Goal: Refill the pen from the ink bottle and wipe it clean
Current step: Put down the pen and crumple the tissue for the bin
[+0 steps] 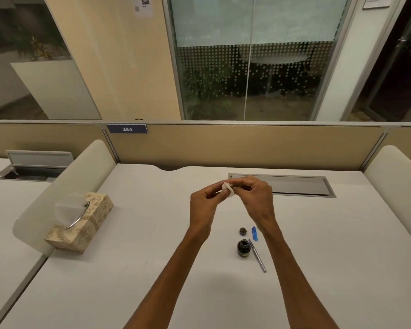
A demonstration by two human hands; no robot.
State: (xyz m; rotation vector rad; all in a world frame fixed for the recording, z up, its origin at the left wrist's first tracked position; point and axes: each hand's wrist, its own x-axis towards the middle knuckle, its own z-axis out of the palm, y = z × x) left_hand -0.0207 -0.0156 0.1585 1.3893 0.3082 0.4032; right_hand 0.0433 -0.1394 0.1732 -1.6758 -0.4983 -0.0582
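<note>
White crumpled tissue (228, 189) sits pinched between both hands, raised above the pale grey counter (133, 269) towards its far side; the left hand (203, 205) is curled nearly closed, thumb and fingertips gripping a thin pale rod-like part that pokes out beside the tissue, too small to tell exactly what it is; the right hand (256, 198) is likewise closed at the fingertips, pressing the tissue around that part; both bare forearms reach in from the near edge.

Below the hands, near the right wrist, the small round dark glass ink bottle (243, 248) stands upright and uncapped on the counter; its small dark round cap (243, 231) lies just beyond it, apart from the bottle; a short bright blue plastic pen piece (254, 233) lies just right of the cap; a slim silver and dark pen barrel (257, 256) lies on the counter just beside the bottle on its right, angled towards the near right.

Well apart on the left, a beige rectangular tissue box with a leaf pattern (81, 224) rests at the counter's edge, a sheet puffing from its slot; a grey metal cable hatch (301, 186) lies flush in the counter behind the hands; a tan partition (247, 146) carries a dark blue plate reading 384 (127, 129).
</note>
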